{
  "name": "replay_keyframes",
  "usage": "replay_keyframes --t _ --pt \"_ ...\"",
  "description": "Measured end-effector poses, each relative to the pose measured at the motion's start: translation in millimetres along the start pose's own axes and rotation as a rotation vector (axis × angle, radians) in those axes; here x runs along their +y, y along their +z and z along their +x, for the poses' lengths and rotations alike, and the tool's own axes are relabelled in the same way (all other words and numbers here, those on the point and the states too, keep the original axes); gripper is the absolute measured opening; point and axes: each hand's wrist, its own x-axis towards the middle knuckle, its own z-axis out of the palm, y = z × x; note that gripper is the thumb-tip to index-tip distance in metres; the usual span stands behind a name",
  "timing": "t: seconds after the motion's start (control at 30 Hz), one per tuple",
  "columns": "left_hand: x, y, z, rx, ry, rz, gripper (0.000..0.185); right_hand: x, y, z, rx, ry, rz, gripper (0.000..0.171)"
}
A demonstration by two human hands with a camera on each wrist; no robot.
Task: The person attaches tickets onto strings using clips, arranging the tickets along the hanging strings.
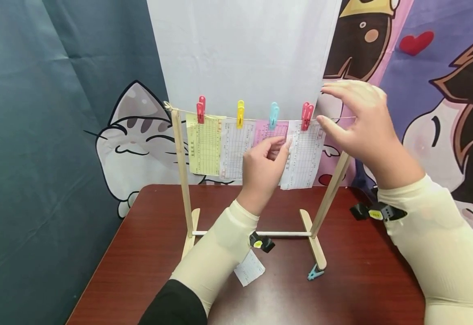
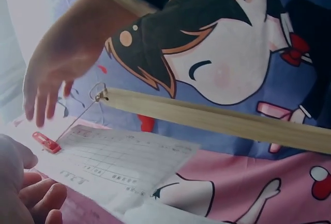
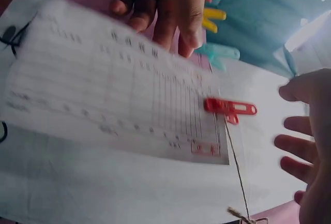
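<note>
My left hand [image 1: 264,169] is in front of the pink slip [image 1: 271,128], its fingers loosely bent beside the left edge of the rightmost white slip [image 1: 304,155]. Whether its fingertips touch that slip I cannot tell. A red clothespin [image 1: 307,116] clips this slip to the string; in the right wrist view the slip [image 3: 114,94] looks blurred and slanted. My right hand [image 1: 362,122] is raised to the right of the red clothespin, fingers spread and holding nothing. In the left wrist view the left fingers [image 2: 44,195] hold nothing visible.
Left along the string hang a yellow slip [image 1: 204,146] and another white slip [image 1: 235,149], with red, yellow and blue clothespins above. A wooden frame [image 1: 183,176] stands on the table [image 1: 139,271]. A small paper [image 1: 250,269] and a blue clothespin [image 1: 315,272] lie in front.
</note>
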Motion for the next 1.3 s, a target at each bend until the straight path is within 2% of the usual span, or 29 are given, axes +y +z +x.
replay_keyframes --t 0.13,0.2,0.23,0.3,0.37,0.43,0.5,0.57,0.63,0.73,0.87,1.07,1.17,1.3 --pt "-9.5 -9.8 -22.2 -0.045 0.045 0.044 0.018 -16.8 5.8 -27.0 0.181 -0.073 0.053 0.044" --pt "-17.8 -15.8 -38.6 -0.063 0.061 0.068 0.015 -22.0 11.9 -48.3 0.18 -0.104 0.106 0.042" --pt "-23.4 -19.2 -47.9 -0.071 0.065 0.084 0.013 -22.8 15.7 -61.3 0.145 -0.115 0.136 0.039" --pt "-36.3 -26.6 -67.2 -0.084 0.062 0.117 0.011 -21.0 23.5 -92.0 -0.015 -0.113 0.18 0.034" --pt "-52.5 -33.9 -87.7 -0.106 0.03 0.156 0.009 -16.3 32.0 -128.5 -0.245 -0.073 0.195 0.036" --pt "-70.0 -41.7 -108.6 -0.15 -0.032 0.221 0.008 -12.4 41.8 -166.7 -0.484 0.033 0.184 0.044" --pt "-87.5 -50.2 -130.3 -0.205 -0.12 0.301 0.009 -8.9 53.3 -204.6 -0.675 0.16 0.145 0.051" --pt "-104.4 -58.4 -152.4 -0.265 -0.222 0.395 0.01 -5.7 64.7 -242.0 -0.789 0.291 0.127 0.053" --pt "-120.2 -65.9 -173.3 -0.328 -0.308 0.477 0.012 -2.0 74.7 -276.8 -0.845 0.396 0.135 0.055" --pt "-139.2 -74.4 -198.8 -0.395 -0.387 0.545 0.017 2.8 85.4 -321.3 -0.846 0.495 0.169 0.055" --pt "-153.8 -83.0 -219.8 -0.416 -0.43 0.606 0.026 6.6 97.9 -357.8 -0.808 0.564 0.216 0.049" --pt "-157.5 -89.1 -235.3 -0.453 -0.477 0.691 0.036 14.2 113.7 -384.8 -0.727 0.645 0.38 0.032" --pt "-157.6 -90.3 -238.4 -0.46 -0.477 0.746 0.04 17.6 117.5 -392.0 -0.679 0.64 0.37 0.033" --pt "-156.2 -93.6 -239.1 -0.411 -0.462 0.82 0.046 20.1 119.1 -397.9 -0.613 0.593 0.328 0.043"
